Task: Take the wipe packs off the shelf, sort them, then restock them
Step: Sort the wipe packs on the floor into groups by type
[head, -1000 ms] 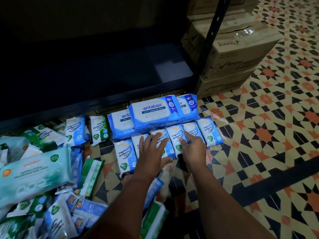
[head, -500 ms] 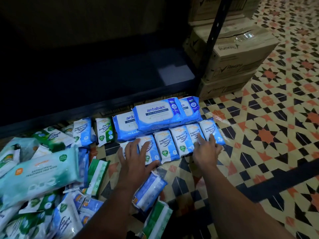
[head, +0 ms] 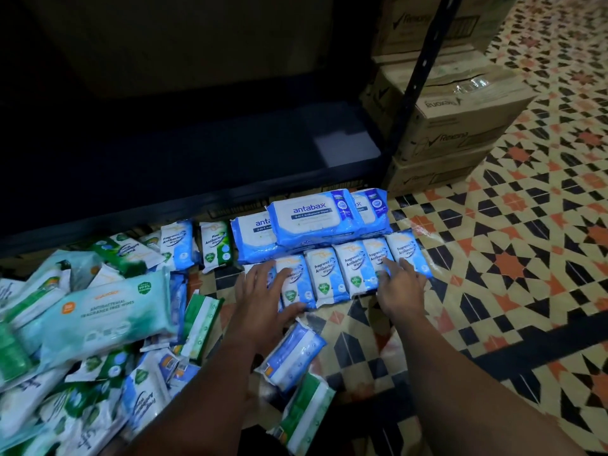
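A row of small blue antibacterial wipe packs (head: 329,274) lies side by side on the patterned floor. Behind it sit large blue antabax packs (head: 312,218), one stacked on others. My left hand (head: 263,297) lies flat with spread fingers on the leftmost small packs. My right hand (head: 399,287) touches the right end of the row with straight fingers. A loose blue pack (head: 291,355) lies between my forearms. The dark bottom shelf (head: 197,166) stands bare behind the packs.
A jumbled heap of green and teal wipe packs (head: 82,324) fills the left floor. Two small packs (head: 197,245) stand near the shelf edge. Stacked cardboard boxes (head: 454,120) sit right of the black shelf post (head: 414,77). Patterned floor tiles (head: 510,274) stretch to the right.
Both hands slid apart along the row: my left hand moved to its left end, my right hand to its right end. The small packs now sit closer together in a straighter line.
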Available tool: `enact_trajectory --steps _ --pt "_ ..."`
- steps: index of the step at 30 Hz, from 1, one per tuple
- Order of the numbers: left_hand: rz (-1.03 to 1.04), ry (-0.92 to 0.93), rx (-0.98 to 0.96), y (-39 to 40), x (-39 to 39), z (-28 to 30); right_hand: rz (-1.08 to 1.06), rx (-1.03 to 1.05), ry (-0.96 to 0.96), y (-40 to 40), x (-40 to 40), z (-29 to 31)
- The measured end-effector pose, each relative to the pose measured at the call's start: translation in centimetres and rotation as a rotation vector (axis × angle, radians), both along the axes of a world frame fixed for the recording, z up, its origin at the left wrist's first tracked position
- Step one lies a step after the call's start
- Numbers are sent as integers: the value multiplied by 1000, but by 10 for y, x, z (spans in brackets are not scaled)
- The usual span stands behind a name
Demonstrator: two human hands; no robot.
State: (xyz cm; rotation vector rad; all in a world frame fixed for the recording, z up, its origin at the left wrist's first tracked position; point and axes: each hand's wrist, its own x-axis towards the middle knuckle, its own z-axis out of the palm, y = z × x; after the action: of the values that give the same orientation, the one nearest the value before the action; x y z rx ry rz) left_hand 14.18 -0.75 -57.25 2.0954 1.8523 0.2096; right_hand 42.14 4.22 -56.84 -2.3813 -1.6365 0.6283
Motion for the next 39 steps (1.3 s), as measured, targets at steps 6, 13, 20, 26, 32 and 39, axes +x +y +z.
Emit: enact_trajectory --steps 6,13,20,26,32,39 --pt "68 -133 104 -27 -43 6 101 313 4 -44 -58 27" --pt "82 -167 18 -95 -96 9 549 225 79 -97 -110 20" --pt "-163 169 -244 -142 -100 14 653 -191 -125 -134 -156 25" --pt "-229 359 -293 -135 -96 27 550 -325 -191 -142 -170 21" --pt "-293 360 -206 -133 -92 26 604 -204 -112 -139 -169 18" --pt "17 -69 -202 -119 -95 28 -84 -255 995 -110 -148 41"
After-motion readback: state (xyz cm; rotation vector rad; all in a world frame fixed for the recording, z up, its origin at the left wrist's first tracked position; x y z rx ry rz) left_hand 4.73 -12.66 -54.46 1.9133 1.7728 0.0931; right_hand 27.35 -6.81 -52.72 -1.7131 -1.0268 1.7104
